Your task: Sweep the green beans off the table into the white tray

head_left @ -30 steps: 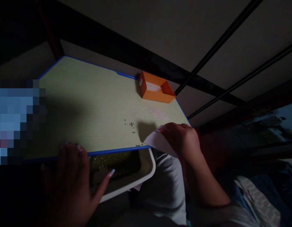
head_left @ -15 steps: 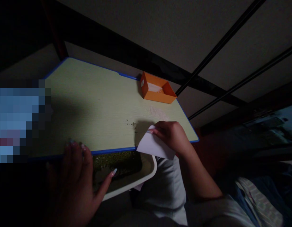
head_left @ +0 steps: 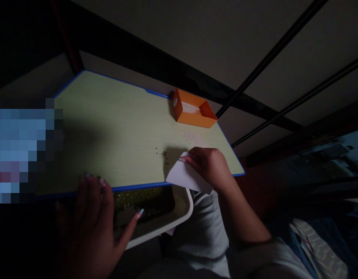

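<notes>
Pinched in my right hand (head_left: 209, 164) is a piece of white paper or card (head_left: 189, 176), its lower left corner at the blue-rimmed front edge of the table (head_left: 117, 128). Beside the card lie several small dark grains (head_left: 164, 154), and beyond my knuckles a patch of pale grains (head_left: 192, 136) is spread on the tabletop. My left hand (head_left: 93, 221) rests with fingers stretched out over the table's front edge, thumb apart. Under that edge sits a white tub (head_left: 183, 209) holding a mass of greenish grains (head_left: 144, 197); the table hides its far part.
An orange open box (head_left: 194, 116) with pale material inside stands at the table's back right corner. A dark-trimmed wall runs behind the table. My leg in grey trousers (head_left: 210, 228) is below the tub's right end. Clothes or cloth (head_left: 315, 240) lie at the lower right.
My right hand has moved left and slightly up along the front edge with the card, which now shows more of its face. My left hand stays on the edge.
</notes>
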A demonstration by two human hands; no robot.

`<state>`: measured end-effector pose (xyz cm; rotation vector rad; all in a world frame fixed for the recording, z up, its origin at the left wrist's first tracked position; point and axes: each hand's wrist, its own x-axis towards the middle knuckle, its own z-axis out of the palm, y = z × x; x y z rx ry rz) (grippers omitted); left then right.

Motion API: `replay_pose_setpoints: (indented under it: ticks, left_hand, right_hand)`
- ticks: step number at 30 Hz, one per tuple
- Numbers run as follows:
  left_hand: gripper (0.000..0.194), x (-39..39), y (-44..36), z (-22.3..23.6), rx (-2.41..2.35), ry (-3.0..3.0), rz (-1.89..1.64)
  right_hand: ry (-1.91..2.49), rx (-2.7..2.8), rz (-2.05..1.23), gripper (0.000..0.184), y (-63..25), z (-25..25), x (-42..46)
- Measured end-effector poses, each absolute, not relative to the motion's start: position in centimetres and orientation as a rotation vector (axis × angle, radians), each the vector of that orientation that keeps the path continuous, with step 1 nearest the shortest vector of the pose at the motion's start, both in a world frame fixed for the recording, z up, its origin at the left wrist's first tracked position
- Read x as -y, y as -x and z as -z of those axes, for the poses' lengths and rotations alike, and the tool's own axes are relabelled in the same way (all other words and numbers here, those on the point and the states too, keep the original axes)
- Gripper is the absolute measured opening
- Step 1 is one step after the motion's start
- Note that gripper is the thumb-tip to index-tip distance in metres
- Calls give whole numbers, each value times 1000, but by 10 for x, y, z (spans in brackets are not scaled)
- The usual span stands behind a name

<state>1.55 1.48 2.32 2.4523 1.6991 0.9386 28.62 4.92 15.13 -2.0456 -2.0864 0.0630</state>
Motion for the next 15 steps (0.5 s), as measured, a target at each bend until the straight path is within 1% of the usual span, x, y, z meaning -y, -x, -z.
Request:
replay_pose_setpoints:
  ticks: [3, 6, 9, 12, 15]
  left_hand:
    - [88, -14, -14, -22, -1698, -2468, -952]
    - [88, -14, -14, -21, -1690, -2476, -954]
    - [87, -14, -15, -23, -1688, -2466, -961]
    - [87, -15, -15, -24, -1688, -2450, -979]
    - [87, -15, -16, -23, -1686, -2444, -992]
  right_hand:
    - [2011, 2093, -114, 27, -287, -154, -45]
    - [2037, 2059, -89, 25, -286, -155, -43]
    - [2076, 2093, -47, 28, -283, -154, -48]
    - [2129, 2140, 28, 30, -279, -155, -59]
    - [2208, 2125, 181, 33, -276, -156, -73]
